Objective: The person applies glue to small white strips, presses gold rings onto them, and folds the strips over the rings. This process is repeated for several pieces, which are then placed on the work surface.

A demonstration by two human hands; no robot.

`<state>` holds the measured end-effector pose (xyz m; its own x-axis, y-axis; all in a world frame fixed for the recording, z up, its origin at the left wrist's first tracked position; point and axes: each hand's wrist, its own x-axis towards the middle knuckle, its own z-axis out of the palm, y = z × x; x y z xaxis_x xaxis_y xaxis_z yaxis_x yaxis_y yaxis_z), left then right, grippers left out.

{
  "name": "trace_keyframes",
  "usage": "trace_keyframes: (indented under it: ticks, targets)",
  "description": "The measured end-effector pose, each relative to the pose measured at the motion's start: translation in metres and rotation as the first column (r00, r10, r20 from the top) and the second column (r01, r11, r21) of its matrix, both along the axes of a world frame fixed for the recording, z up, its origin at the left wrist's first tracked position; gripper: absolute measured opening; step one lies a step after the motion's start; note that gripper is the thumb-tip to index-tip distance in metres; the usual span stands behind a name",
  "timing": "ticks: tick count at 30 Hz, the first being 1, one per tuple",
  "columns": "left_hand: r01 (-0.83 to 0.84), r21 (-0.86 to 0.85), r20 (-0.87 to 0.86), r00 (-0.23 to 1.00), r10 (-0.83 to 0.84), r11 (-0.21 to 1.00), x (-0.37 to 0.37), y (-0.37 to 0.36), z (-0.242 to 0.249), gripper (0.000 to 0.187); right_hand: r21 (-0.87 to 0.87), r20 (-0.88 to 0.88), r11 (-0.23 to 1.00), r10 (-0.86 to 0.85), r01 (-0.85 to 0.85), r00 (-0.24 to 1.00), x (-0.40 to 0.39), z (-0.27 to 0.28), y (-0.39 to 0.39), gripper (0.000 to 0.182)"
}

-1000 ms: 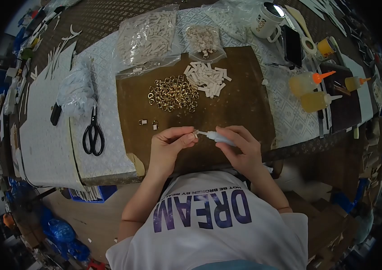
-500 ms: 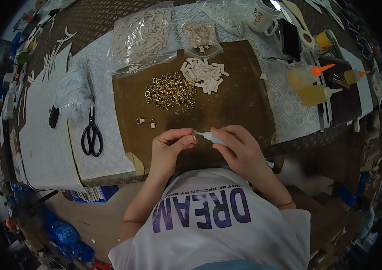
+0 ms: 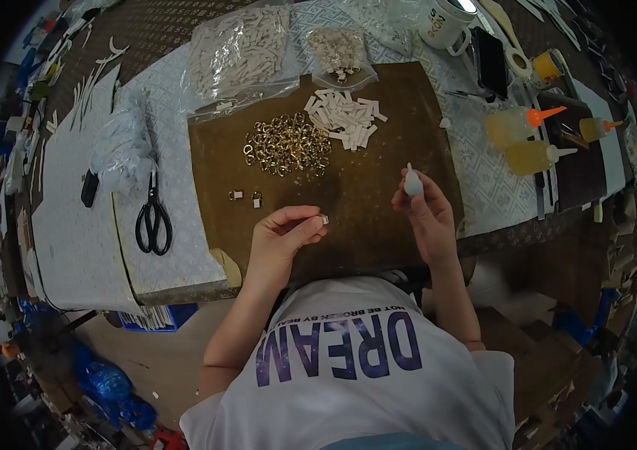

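My left hand (image 3: 287, 234) pinches a small white strip (image 3: 324, 220) between thumb and fingers; any metal part with it is too small to make out. Over at the right of the brown mat (image 3: 367, 244), my right hand (image 3: 432, 217) is closed round a small white glue bottle (image 3: 412, 183), its thin nozzle tilted up and well apart from the strip. Beyond my hands lie a heap of gold metal clasps (image 3: 285, 146) and a pile of white strips (image 3: 348, 118). Two clasps with white strips through them, one of them this looped piece (image 3: 257, 200), sit left of my left hand.
Bags of white pieces (image 3: 240, 49) and of clasps (image 3: 337, 52) stand at the mat's far edge. Black scissors (image 3: 153, 225) lie left. To the right are yellow-liquid bottles (image 3: 510, 127), a phone (image 3: 489, 67), a tape roll (image 3: 517, 62) and a mug (image 3: 446, 26).
My right hand has drawn the glue bottle away from the strip, to the right and farther from my body, turning its nozzle upward. My left hand keeps its pinch almost in place.
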<state>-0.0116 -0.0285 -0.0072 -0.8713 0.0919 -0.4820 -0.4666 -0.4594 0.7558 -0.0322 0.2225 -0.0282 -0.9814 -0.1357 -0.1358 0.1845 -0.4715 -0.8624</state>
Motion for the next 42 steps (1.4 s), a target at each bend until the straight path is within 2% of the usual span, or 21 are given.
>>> trace_keyframes:
  ticks: [2,8,14,17,23,25,26,28,31,33,34,37,40,42]
  targets:
    - [0.006,-0.019,-0.01,1.0,-0.007,1.0,0.0,0.001,0.0,0.02,0.032,-0.042,0.998,-0.06,0.061,0.997,-0.003,-0.005,0.003,0.039]
    - [0.017,-0.082,-0.02,1.0,-0.019,0.996,-0.002,0.001,-0.001,0.018,0.274,-0.14,0.944,-0.15,0.184,0.979,-0.012,0.0,0.006,0.037]
    - [0.021,-0.116,-0.027,0.999,-0.025,0.993,-0.003,0.002,-0.002,0.018,0.441,-0.268,0.828,-0.245,0.345,0.932,-0.025,-0.018,0.01,0.032]
    - [0.025,-0.116,-0.03,0.999,-0.028,0.993,-0.004,0.002,-0.005,0.018,0.554,-0.355,0.74,-0.206,0.383,0.912,-0.031,-0.021,0.011,0.029]
    - [0.014,-0.211,-0.053,0.998,-0.026,0.977,-0.005,0.004,-0.01,0.016,0.629,-0.399,0.655,-0.192,0.419,0.897,-0.033,-0.018,0.008,0.033]
    - [-0.011,-0.296,-0.08,0.997,-0.014,0.955,-0.006,0.006,-0.012,0.014,0.573,-0.452,0.635,-0.281,0.517,0.847,-0.033,-0.023,0.004,0.04]
    - [-0.01,-0.33,-0.098,0.995,-0.023,0.944,-0.007,0.006,-0.013,0.014,0.629,-0.573,0.463,-0.266,0.624,0.775,-0.033,-0.023,0.005,0.044]
    - [-0.042,-0.426,-0.151,0.988,-0.025,0.904,-0.005,0.005,-0.019,0.014,0.537,-0.804,0.222,-0.156,0.814,0.573,-0.026,-0.009,0.01,0.038]
    - [-0.075,-0.538,-0.216,0.975,-0.052,0.84,-0.002,0.005,-0.03,0.018,0.475,-0.838,0.445,-0.033,0.759,0.544,-0.02,-0.003,-0.002,0.028]
    - [-0.069,-0.588,-0.248,0.964,-0.099,0.806,0.001,-0.001,-0.041,0.022,0.617,-0.749,0.464,0.098,0.636,0.655,-0.034,-0.001,-0.029,0.023]
    - [-0.094,-0.605,-0.29,0.951,-0.11,0.79,-0.001,-0.002,-0.045,0.024,0.699,-0.677,0.442,0.156,0.562,0.719,-0.046,-0.002,-0.04,0.021]
    - [-0.067,-0.63,-0.239,0.965,-0.111,0.774,-0.001,0.006,-0.03,0.026,0.854,-0.508,0.27,0.254,0.444,0.823,-0.076,-0.013,-0.064,0.017]
    - [-0.099,-0.649,-0.238,0.968,-0.078,0.754,0.0,0.009,-0.03,0.027,0.858,-0.514,0.129,0.211,0.498,0.831,-0.095,-0.033,-0.081,0.019]
    - [-0.103,-0.647,-0.261,0.961,-0.092,0.755,0.0,0.005,-0.034,0.027,0.878,-0.478,0.114,0.221,0.464,0.85,-0.099,-0.037,-0.086,0.018]
